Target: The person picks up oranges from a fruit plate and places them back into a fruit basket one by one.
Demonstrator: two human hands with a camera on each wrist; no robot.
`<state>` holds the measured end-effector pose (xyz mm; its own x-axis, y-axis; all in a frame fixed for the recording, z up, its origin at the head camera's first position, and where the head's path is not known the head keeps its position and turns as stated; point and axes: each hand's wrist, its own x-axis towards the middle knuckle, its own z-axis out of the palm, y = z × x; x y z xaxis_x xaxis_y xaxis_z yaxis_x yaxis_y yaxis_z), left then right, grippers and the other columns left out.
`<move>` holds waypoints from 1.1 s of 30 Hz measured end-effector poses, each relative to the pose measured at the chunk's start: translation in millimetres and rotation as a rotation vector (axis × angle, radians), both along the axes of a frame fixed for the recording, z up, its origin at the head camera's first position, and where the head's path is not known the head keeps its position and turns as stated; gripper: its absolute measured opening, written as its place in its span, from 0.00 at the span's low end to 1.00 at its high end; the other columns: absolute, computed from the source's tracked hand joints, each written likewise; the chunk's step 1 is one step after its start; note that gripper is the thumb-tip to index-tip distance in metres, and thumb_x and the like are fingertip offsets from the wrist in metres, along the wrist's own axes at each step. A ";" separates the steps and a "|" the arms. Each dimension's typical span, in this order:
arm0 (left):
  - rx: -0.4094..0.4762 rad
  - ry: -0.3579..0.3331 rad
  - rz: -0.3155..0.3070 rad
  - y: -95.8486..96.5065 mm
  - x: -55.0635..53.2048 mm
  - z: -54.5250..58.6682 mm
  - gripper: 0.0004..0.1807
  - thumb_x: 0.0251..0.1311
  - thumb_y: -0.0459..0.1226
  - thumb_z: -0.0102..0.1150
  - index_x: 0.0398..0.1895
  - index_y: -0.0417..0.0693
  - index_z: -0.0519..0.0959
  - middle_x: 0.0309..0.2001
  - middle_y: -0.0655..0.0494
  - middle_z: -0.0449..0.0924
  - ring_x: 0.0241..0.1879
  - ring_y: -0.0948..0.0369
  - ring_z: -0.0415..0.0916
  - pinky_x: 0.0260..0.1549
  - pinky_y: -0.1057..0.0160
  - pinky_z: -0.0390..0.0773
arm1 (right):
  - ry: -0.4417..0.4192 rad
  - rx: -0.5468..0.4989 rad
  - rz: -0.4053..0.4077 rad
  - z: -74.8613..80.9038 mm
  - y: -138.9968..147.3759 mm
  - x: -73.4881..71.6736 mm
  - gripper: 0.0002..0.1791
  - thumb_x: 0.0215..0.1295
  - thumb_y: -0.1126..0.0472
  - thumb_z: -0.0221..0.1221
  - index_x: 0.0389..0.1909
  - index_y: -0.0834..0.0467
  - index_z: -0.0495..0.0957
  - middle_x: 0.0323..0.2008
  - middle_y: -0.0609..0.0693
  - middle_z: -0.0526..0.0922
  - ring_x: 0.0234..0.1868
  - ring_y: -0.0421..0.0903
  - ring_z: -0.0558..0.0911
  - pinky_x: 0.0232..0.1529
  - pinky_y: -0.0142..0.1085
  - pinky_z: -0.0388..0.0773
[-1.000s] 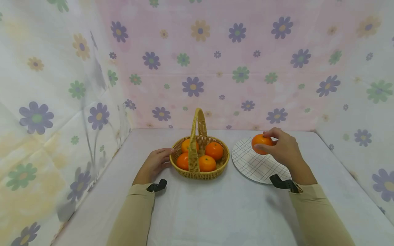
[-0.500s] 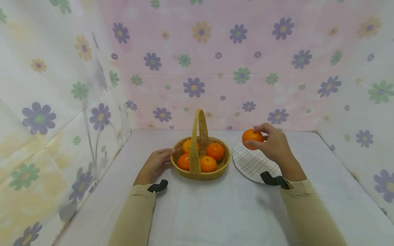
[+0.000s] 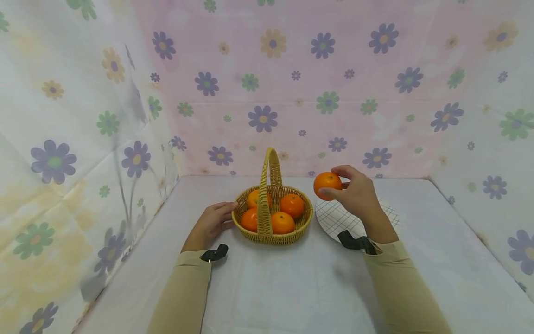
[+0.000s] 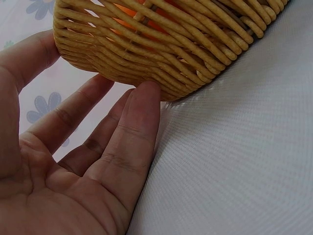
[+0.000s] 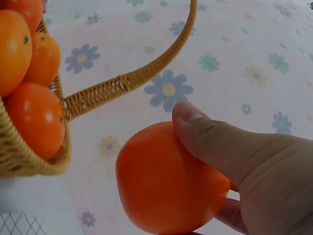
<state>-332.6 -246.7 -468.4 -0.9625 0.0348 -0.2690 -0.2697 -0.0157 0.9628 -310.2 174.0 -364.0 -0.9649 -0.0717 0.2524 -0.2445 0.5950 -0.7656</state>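
In the head view my right hand [image 3: 359, 195] pinches an orange [image 3: 325, 182] between thumb and fingers, raised over the left part of a white, grid-patterned plate [image 3: 337, 221]. The right wrist view shows the thumb lying against the side of this orange [image 5: 164, 178]. To the left stands a yellow wicker basket [image 3: 275, 239] with an arched handle and several oranges [image 3: 292, 205] inside. My left hand [image 3: 210, 222] touches the basket's left side. Up close in the left wrist view, its fairly straight fingers [image 4: 134, 122] meet the woven wall [image 4: 142, 58] with their tips.
The basket handle [image 3: 264, 195] rises high over the oranges, between the two hands. A white cloth [image 3: 267, 287] covers the table. Flowered fabric [image 3: 292, 93] hangs behind and on both sides. Black wrist mounts [image 3: 354, 241] stick out from the sleeves.
My right hand has carried the orange leftward and slightly up across the plate, nearer the basket. The left hand and the basket stay in place.
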 end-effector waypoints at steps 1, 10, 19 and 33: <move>-0.004 0.004 -0.002 0.2 0.2 0.3 0.33 0.64 0.51 0.71 0.66 0.41 0.77 0.63 0.48 0.79 0.54 0.57 0.82 0.53 0.58 0.86 | -0.010 -0.006 0.001 0.6 -2.0 -0.2 0.42 0.55 0.37 0.75 0.67 0.50 0.74 0.70 0.53 0.76 0.56 0.58 0.84 0.47 0.50 0.89; 0.038 0.018 -0.004 0.9 -1.4 -4.2 0.33 0.65 0.48 0.70 0.66 0.37 0.76 0.56 0.51 0.83 0.49 0.59 0.84 0.51 0.58 0.87 | -0.062 -0.036 0.040 -3.7 -19.4 -0.9 0.41 0.54 0.38 0.76 0.66 0.49 0.76 0.68 0.51 0.77 0.57 0.56 0.85 0.48 0.49 0.88; 0.020 0.017 -0.004 -0.2 -3.0 -3.4 0.34 0.64 0.50 0.71 0.67 0.38 0.76 0.62 0.47 0.79 0.52 0.58 0.82 0.52 0.58 0.86 | -0.061 -0.042 0.066 -10.0 -32.3 -2.9 0.40 0.53 0.38 0.76 0.66 0.47 0.76 0.68 0.49 0.78 0.57 0.56 0.85 0.49 0.48 0.88; -0.004 0.009 -0.011 -1.2 -1.2 -2.4 0.35 0.63 0.52 0.71 0.67 0.41 0.76 0.65 0.46 0.77 0.56 0.56 0.81 0.54 0.57 0.86 | -0.007 -0.102 0.095 -22.7 -56.3 -2.5 0.42 0.55 0.40 0.76 0.70 0.47 0.74 0.70 0.49 0.77 0.59 0.55 0.85 0.48 0.46 0.88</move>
